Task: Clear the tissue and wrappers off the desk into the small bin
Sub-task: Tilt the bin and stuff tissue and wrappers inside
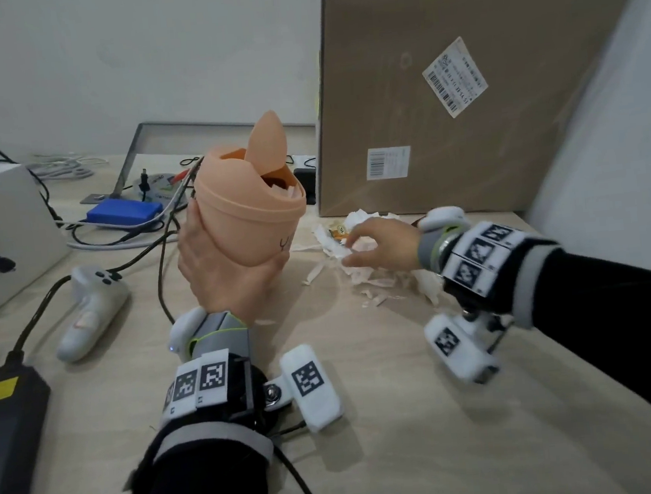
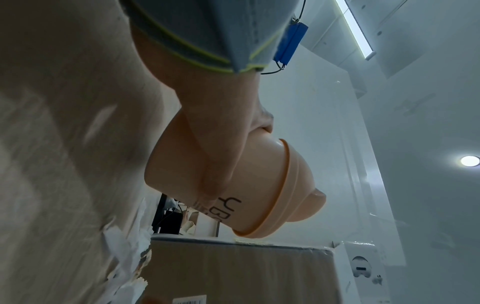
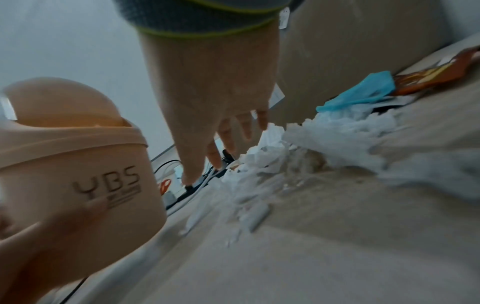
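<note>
Your left hand (image 1: 223, 267) wraps round the small bin (image 1: 249, 206), lifted and tipped toward the cardboard box (image 1: 458, 77), its flap open. Your right hand (image 1: 383, 245) hovers with loose, spread fingers, holding nothing, just over the tissue (image 1: 356, 256) heaped on the desk (image 1: 370, 420) at the box's foot. The tissue looks light, soft and shreddy; bunch it from the middle.

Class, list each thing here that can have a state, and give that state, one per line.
Small bin: lifted off the desk, tilted, swing lid tipped open.
Left hand: grips the bin.
Right hand: fingers spread, holding nothing, above the tissue.
Tissue: torn, scattered on the desk.
Cardboard box: upright.
</note>
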